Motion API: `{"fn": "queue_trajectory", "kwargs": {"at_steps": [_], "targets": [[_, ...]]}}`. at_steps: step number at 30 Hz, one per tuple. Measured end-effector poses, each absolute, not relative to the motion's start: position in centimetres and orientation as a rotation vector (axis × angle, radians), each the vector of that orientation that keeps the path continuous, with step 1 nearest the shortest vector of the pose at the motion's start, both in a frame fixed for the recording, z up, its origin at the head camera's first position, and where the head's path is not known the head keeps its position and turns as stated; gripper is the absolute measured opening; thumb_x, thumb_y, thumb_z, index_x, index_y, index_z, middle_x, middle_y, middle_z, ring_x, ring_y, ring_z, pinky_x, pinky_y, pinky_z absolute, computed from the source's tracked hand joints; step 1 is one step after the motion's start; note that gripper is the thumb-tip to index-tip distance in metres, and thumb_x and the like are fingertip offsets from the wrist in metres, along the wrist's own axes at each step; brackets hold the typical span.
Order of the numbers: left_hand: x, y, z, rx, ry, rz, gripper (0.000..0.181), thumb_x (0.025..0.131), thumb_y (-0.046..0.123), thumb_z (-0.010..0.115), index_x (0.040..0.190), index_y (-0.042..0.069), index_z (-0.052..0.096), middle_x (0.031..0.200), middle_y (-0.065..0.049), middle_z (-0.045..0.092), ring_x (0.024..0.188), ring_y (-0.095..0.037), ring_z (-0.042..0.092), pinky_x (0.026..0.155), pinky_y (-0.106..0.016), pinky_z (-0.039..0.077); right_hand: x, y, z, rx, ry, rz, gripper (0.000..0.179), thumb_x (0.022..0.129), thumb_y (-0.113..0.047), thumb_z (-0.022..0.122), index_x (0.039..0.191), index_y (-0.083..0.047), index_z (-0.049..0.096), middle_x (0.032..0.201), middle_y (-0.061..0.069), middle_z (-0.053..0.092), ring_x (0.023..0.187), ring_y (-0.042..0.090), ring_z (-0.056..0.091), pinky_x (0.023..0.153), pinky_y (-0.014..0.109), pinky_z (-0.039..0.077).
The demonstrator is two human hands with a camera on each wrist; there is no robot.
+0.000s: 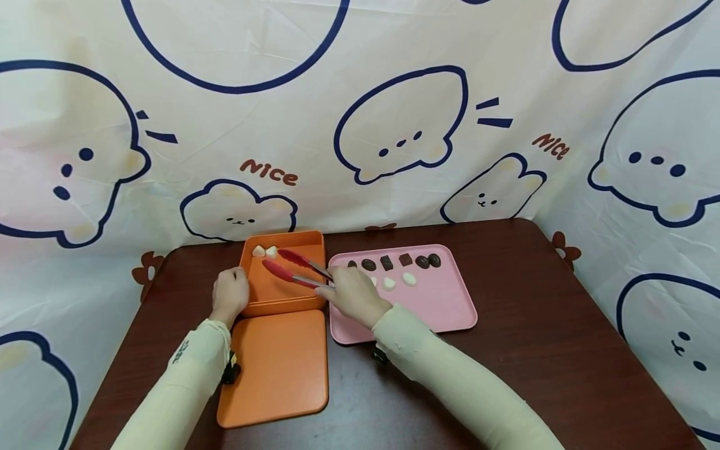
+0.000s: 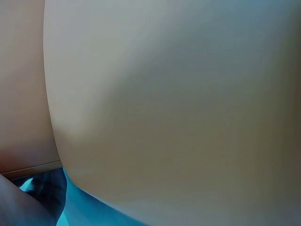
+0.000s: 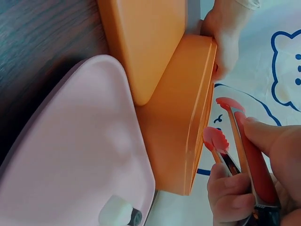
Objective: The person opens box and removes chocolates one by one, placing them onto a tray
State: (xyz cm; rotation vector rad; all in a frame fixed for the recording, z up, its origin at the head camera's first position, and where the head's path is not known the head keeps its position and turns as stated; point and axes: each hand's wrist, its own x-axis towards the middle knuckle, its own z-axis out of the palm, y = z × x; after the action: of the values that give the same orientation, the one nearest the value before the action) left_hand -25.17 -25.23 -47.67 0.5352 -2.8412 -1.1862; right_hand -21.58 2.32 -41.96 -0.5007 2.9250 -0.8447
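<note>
My right hand (image 1: 354, 294) holds a pair of red-tipped metal tongs (image 1: 289, 270) over the orange box (image 1: 284, 305). Nothing sits between the spread tips, as the right wrist view also shows around the tongs (image 3: 254, 160). Two white pieces (image 1: 271, 252) lie in the box's far left corner. At the box's left wall, my left hand (image 1: 230, 292) grips the rim; its fingers are partly hidden. Beside the box, a pink tray (image 1: 433, 306) carries a row of dark chocolate-like pieces (image 1: 386, 262) and several white pieces (image 1: 409, 279), partly covered by my right hand.
An orange lid (image 1: 275, 369) lies flat in front of the box, its surface filling most of the left wrist view. All stands on a dark brown table (image 1: 540, 325). A printed cloth (image 1: 394, 125) hangs behind and at both sides.
</note>
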Motion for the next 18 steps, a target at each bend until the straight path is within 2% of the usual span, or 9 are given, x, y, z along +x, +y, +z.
{"fn": "queue_trajectory", "kwargs": {"at_steps": [5, 13, 18], "targets": [[-25.2, -25.2, -47.6, 0.542, -2.832, -1.191, 0.044, 0.109, 0.032, 0.021, 0.075, 0.01, 0.039, 0.075, -0.007, 0.031, 0.074, -0.028, 0.043, 0.068, -0.037, 0.033, -21.7, 1.3, -41.8, -0.499, 2.943, -0.78, 0.029, 0.094, -0.04, 0.07, 0.092, -0.011, 0.066, 0.068, -0.002, 0.054, 0.057, 0.013, 0.052, 0.048, 0.023, 0.039], [-25.2, -25.2, -47.7, 0.543, -2.827, -1.199, 0.044, 0.108, 0.032, 0.022, 0.074, 0.01, 0.038, 0.074, -0.007, 0.031, 0.072, -0.028, 0.042, 0.067, -0.037, 0.033, -22.0, 0.1, -41.7, -0.457, 2.905, -0.724, 0.033, 0.098, -0.038, 0.066, 0.081, -0.01, 0.06, 0.066, -0.001, 0.049, 0.053, 0.014, 0.05, 0.045, 0.022, 0.038], [-25.2, -25.2, -47.7, 0.549, -2.832, -1.194, 0.045, 0.108, 0.033, 0.021, 0.075, 0.01, 0.041, 0.078, -0.009, 0.034, 0.079, -0.029, 0.046, 0.07, -0.038, 0.033, -22.3, -0.5, -41.6, -0.454, 2.876, -0.716, 0.031, 0.099, -0.037, 0.065, 0.082, -0.01, 0.059, 0.067, 0.0, 0.049, 0.055, 0.014, 0.05, 0.046, 0.022, 0.037]]}}
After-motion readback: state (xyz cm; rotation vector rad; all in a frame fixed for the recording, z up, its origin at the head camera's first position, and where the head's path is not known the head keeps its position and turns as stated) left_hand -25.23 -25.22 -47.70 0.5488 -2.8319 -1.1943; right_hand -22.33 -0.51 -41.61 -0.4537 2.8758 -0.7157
